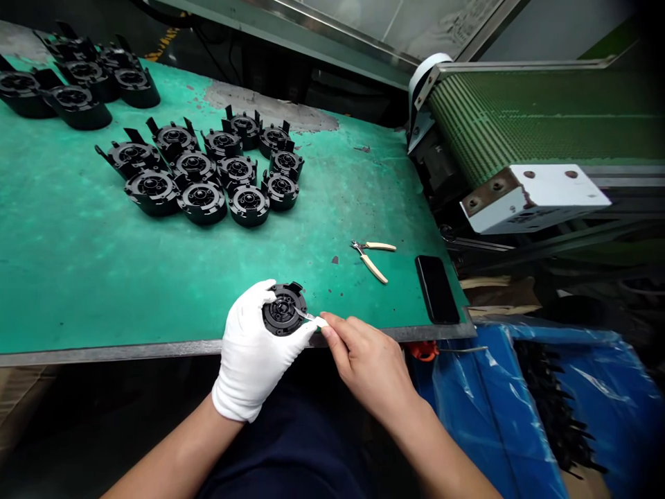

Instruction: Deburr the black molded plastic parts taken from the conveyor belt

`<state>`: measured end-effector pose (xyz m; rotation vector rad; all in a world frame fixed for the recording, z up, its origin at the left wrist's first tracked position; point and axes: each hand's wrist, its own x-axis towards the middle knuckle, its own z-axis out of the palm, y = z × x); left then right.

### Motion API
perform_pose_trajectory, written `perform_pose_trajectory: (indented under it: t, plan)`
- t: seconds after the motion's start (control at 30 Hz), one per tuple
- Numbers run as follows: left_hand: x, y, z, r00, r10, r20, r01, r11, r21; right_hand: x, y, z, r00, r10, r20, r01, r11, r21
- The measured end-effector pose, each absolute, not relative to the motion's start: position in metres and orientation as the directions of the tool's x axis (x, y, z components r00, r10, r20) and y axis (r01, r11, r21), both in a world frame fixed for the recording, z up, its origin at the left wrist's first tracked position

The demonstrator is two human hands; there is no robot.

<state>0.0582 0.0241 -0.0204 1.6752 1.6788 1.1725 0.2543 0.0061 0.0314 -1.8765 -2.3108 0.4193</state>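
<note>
My left hand, in a white glove, is closed round a round black plastic part at the near edge of the green table. My bare right hand pinches a small blade tool. The tool's tip touches the right side of the part. Both hands hover over the table's front edge, close together.
Several identical black parts are grouped at the table's middle, more at the far left. Cream-handled cutters and a black phone lie to the right. A green conveyor stands at right. A blue-lined bin holds black scraps.
</note>
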Motion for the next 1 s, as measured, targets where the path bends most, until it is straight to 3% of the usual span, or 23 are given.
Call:
perform_pose_trajectory:
  t: [0.13,0.2,0.37,0.63,0.87,1.0]
  plan:
    - [0.048,0.026,-0.015,-0.013,0.974,0.225,0.561,-0.179,0.808,0.261,0.009,0.038,-0.25,0.965,-0.083,0.869,0.186,-0.458]
    - [0.036,0.03,-0.01,0.088,0.979,0.186,0.558,-0.203,0.804,0.268,0.015,0.041,-0.3,0.948,-0.103,0.851,0.217,-0.478]
    - [0.004,0.047,0.004,0.302,0.952,0.049,0.582,-0.225,0.781,0.279,0.039,0.041,-0.449,0.878,-0.166,0.848,0.362,-0.386]
    - [-0.016,0.078,0.01,0.501,0.865,-0.017,0.578,-0.32,0.75,0.276,0.064,0.041,-0.594,0.785,-0.174,0.782,0.513,-0.355]
    - [-0.017,0.082,0.012,0.523,0.851,-0.038,0.536,-0.295,0.791,0.267,0.071,0.044,-0.618,0.761,-0.195,0.772,0.542,-0.33]
    - [-0.013,0.08,0.013,0.498,0.867,-0.02,0.53,-0.286,0.798,0.265,0.068,0.045,-0.56,0.814,-0.153,0.819,0.515,-0.252]
